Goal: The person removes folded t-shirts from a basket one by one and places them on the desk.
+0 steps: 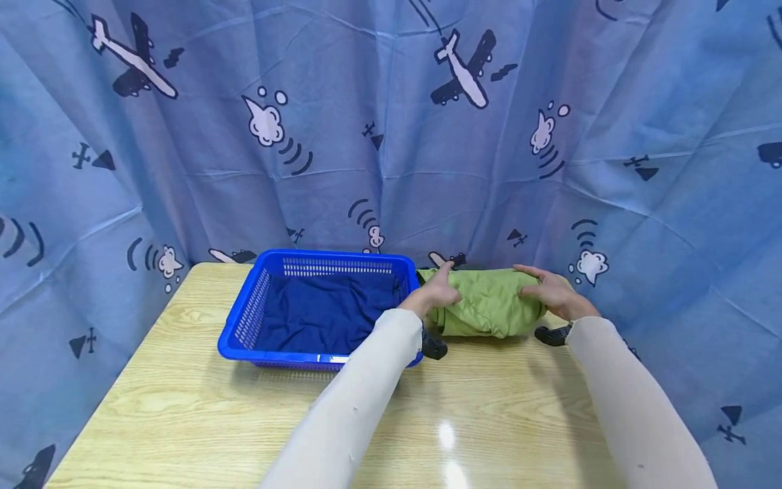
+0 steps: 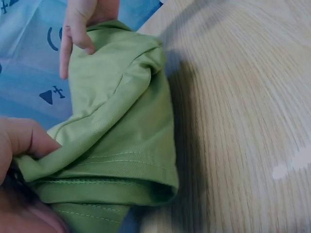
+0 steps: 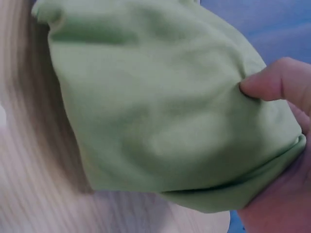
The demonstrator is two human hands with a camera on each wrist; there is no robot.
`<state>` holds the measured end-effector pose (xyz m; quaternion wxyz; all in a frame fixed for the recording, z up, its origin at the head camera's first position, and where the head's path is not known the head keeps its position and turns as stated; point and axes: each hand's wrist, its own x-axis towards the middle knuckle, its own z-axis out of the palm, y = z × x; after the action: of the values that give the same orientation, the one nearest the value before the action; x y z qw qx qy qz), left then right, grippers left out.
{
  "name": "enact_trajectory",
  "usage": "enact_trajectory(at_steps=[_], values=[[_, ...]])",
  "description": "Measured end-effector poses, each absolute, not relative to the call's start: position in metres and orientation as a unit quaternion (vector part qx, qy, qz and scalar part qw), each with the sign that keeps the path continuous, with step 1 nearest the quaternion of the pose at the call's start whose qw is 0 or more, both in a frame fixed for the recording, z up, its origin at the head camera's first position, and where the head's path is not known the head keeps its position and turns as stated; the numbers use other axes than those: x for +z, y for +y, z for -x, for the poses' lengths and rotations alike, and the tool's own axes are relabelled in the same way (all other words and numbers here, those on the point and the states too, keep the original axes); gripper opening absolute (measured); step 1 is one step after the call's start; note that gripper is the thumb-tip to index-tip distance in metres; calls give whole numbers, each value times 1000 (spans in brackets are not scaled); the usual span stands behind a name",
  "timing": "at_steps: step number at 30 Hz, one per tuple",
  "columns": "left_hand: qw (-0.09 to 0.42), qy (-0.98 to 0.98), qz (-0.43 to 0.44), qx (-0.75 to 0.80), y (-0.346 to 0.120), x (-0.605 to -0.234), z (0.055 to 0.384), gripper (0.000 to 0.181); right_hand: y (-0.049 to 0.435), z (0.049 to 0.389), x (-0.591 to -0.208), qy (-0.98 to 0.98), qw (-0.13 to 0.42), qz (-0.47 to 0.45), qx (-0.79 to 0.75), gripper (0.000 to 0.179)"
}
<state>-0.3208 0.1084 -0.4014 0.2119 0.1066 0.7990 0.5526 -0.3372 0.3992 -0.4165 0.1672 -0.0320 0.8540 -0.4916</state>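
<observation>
One folded green garment is lying on the worktop, just to the right of the single blue basket and close against the patterned curtain hanging behind. Two hands are working on it, one at each end.

The left hand is sitting on the garment's end nearest the basket. In the left wrist view its thumb is pressing into the folds from above while the cloth is bunching under the palm, so the fingers are pinching that end rather than lying flat. The right hand is resting on the opposite end, away from the basket. In the right wrist view its thumb is digging into the top of the cloth and the rest of the hand is lying under the edge, so that hand is gripping the fabric between thumb and palm. In the left wrist view, two of its fingers are pointing down beside the far corner of the garment.

Inside the basket one dark blue cloth is lying spread over the bottom. Both forearms are wearing pale sleeves, reaching from the near edge of the worktop toward the garment.
</observation>
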Motion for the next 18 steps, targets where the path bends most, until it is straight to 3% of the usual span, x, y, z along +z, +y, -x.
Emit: enact_trajectory(at_steps=[9,14,18], values=[[249,838,-103,475,108,-396,318,85,393,333,-431,854,199,58,-477,82],[241,837,-73,487,107,-390,320,81,381,334,-427,857,186,59,-476,81],[267,826,-56,493,107,-387,321,78,374,337,-424,870,178,54,-456,80]])
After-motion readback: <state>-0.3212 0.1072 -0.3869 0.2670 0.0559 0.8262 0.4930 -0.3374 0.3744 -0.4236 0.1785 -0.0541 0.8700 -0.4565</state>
